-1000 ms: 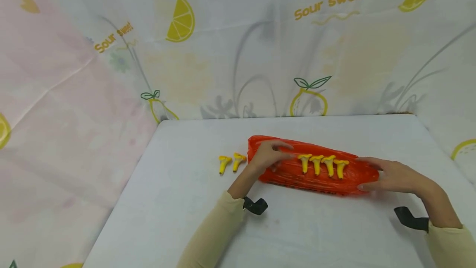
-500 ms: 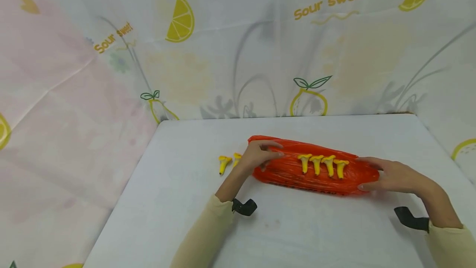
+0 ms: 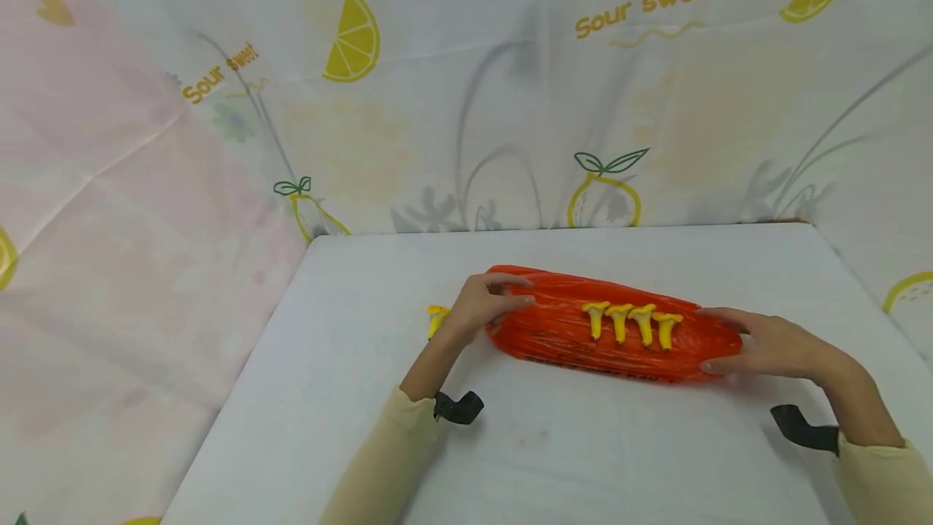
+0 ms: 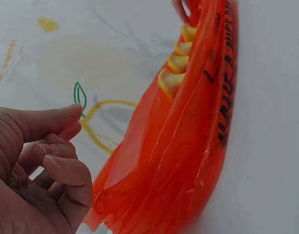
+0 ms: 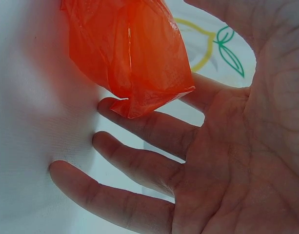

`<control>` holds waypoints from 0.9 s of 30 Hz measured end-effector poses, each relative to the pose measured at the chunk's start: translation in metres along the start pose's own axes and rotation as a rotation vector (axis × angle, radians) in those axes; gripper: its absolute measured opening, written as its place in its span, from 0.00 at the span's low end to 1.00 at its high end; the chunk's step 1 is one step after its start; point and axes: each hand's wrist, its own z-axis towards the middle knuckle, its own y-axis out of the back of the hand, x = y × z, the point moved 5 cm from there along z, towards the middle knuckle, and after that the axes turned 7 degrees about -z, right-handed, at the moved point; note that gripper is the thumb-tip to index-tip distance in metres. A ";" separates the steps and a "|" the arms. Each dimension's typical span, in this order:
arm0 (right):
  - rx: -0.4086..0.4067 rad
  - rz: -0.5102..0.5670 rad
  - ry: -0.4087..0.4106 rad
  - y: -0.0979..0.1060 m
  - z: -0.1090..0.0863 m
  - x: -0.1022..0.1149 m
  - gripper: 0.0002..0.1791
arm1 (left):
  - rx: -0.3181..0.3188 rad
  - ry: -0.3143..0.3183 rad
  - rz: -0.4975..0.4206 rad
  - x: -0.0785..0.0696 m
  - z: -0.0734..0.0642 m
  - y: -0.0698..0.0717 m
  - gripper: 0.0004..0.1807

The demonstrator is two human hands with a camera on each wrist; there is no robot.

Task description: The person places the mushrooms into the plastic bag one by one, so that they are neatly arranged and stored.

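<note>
A long red plastic bag [image 3: 547,335] lies flattened across the white table, with black lettering along its near side. Several yellow chanterelle-like mushrooms [image 3: 596,321] rest side by side in a row on it, their caps [image 4: 172,82] showing in the left wrist view. My left hand [image 3: 483,304] hovers at the bag's left end; its fingers are loosely bent and nothing is between them. Spread around the bag's right end is my right hand [image 3: 780,347], its fingers [image 5: 129,204] nearly straight. Behind my left hand, another yellow mushroom [image 3: 436,317] shows only in part.
The white table [image 3: 583,444] has its back edge against a hanging cloth [image 3: 437,104] printed with lemons and words. Pink cloth [image 3: 131,282] hangs on the left. A black wrist strap piece [image 3: 461,408] sticks out below my left wrist, and a similar one on the right.
My left hand has moved left along the bag, away from the mushroom row, and now covers one of the two mushrooms beside the bag. My right hand has stayed in place.
</note>
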 end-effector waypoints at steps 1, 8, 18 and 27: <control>-0.002 0.000 0.002 0.000 0.000 0.000 0.45 | -0.005 -0.001 0.001 0.000 -0.001 0.002 0.18; -0.002 -0.003 0.008 0.001 0.000 0.000 0.45 | 0.022 -0.049 0.003 -0.006 -0.004 0.009 0.18; -0.007 -0.005 0.003 -0.001 0.000 0.000 0.45 | -0.014 -0.040 0.031 -0.005 -0.011 0.026 0.20; -0.005 -0.014 0.006 0.000 0.000 0.001 0.45 | -0.093 -0.021 0.043 0.000 -0.020 0.052 0.19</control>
